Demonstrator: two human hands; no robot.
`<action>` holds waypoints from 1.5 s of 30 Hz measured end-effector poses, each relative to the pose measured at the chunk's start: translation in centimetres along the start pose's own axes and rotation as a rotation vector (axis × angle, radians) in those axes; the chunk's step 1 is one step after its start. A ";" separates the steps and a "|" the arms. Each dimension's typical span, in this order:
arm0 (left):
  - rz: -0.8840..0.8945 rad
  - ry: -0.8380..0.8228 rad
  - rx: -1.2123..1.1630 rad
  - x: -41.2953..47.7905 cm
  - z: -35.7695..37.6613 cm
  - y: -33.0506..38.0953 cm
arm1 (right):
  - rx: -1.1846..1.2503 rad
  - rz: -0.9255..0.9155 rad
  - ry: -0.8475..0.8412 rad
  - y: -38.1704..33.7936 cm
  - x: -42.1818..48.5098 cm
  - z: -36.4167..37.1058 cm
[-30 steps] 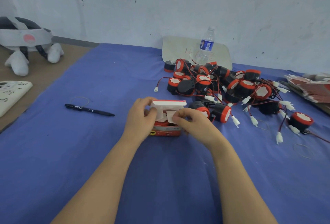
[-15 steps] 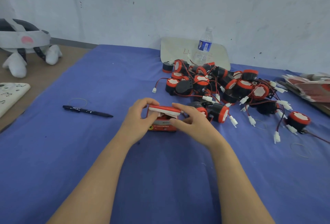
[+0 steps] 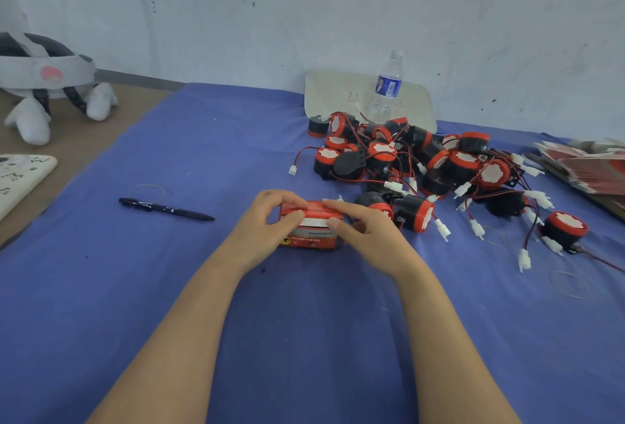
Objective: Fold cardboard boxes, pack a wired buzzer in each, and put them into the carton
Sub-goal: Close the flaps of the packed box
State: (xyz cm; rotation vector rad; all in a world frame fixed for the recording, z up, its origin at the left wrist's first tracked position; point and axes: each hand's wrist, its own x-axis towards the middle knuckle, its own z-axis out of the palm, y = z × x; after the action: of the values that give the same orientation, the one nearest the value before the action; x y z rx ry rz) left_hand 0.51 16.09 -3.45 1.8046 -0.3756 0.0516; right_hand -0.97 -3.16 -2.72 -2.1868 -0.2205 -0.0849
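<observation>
Two bare hands meet over a small red-and-white cardboard box (image 3: 316, 237) that sits on the blue cloth-covered table (image 3: 304, 339), near the middle of the view. The left hand (image 3: 267, 225) grips the box's left end, its fingers curled over the red top and its thumb lying on the white strip along the front edge. The right hand (image 3: 370, 232) clasps the right end in the same way, with its fingers laid across the top and its thumb tip pressed against the front beside that strip. The lid lies flat on top, though I cannot tell whether its flap is tucked fully in. What is inside the box is hidden.

Behind and to the right of the right hand sprawls a heap of round black wired buzzers with red rims (image 3: 463, 163), their red and black wires and white plug connectors tangled together. The nearest of them lies just beside the right hand's knuckles.

A stack of flat red-and-white box blanks (image 3: 592, 170) rests at the table's right edge. A clear plastic water bottle with a blue label (image 3: 389, 85) stands behind the heap, in front of a pale rounded board (image 3: 333, 95) leaning on the wall. A black pen (image 3: 165, 209) lies well to the left of the left hand. A white and grey plush toy (image 3: 44, 85) sits at the far left, off the cloth.
</observation>
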 end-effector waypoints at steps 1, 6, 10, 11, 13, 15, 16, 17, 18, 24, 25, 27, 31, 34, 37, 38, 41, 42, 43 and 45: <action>0.000 -0.003 0.005 0.0 -0.1 -0.1 | 0.002 -0.010 0.000 -0.1 0.0 0.0; -0.030 -0.049 0.003 0.0 -0.3 -0.3 | 0.016 -0.064 -0.030 -0.2 -0.1 0.2; -0.050 -0.060 -0.012 0.0 0.0 -0.2 | -0.076 -0.133 -0.083 -0.5 -0.5 0.8; -0.056 -0.045 -0.031 0.0 0.2 -0.1 | -0.104 -0.126 -0.086 -0.4 -0.5 1.0; -0.093 0.054 -0.118 0.3 1.0 0.2 | -0.179 -0.099 -0.058 -0.3 -0.7 1.4; -0.169 0.193 -0.234 0.5 2.0 0.8 | -0.208 -0.109 -0.006 -0.6 -0.9 1.8; -0.199 0.262 -0.274 0.5 2.6 1.0 | -0.213 -0.118 0.016 -0.7 -1.0 2.1; -0.215 0.329 -0.295 0.5 3.2 1.2 | -0.219 -0.122 0.035 -0.8 -1.1 2.3; -0.220 0.393 -0.305 0.5 3.6 1.3 | -0.231 -0.120 0.053 -0.9 -1.1 2.5; -0.160 0.493 -0.155 0.2 4.0 1.3 | -0.286 -0.141 0.130 -1.2 -1.2 3.2; -0.156 0.462 -0.124 0.3 3.9 1.2 | -0.282 -0.152 0.137 -1.2 -1.2 3.2; -0.162 0.417 -0.096 0.3 3.6 0.9 | -0.281 -0.169 0.137 -1.2 -1.2 3.3; -0.160 0.361 -0.123 0.4 3.2 0.7 | -0.285 -0.173 0.145 -1.2 -1.1 3.5; -0.151 0.356 -0.167 0.2 3.3 0.6 | -0.290 -0.186 0.159 -1.0 -1.1 3.7; -0.075 0.337 -0.044 -0.1 3.6 0.0 | -0.307 -0.187 0.177 -1.0 -1.1 4.0; -0.072 0.324 -0.015 -0.2 3.7 -0.1 | -0.307 -0.187 0.178 -1.0 -1.1 4.0; -0.116 0.327 0.033 -0.2 3.8 -0.3 | -0.319 -0.184 0.175 -1.0 -1.2 4.2; -0.133 0.331 0.048 -0.2 3.9 -0.3 | -0.341 -0.174 0.171 -1.0 -1.2 4.3; -0.146 0.335 0.062 -0.2 4.0 -0.2 | -0.377 -0.158 0.159 -0.9 -1.4 4.4; -0.161 0.345 0.087 -0.2 4.1 0.1 | -0.478 -0.115 0.120 -0.8 -1.8 4.7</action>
State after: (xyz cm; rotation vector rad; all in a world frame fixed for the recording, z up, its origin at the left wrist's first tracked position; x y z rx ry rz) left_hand -0.36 12.20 -4.56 1.8641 0.0179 0.2657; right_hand -2.95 0.91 -5.09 -2.6313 -0.2796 -0.3650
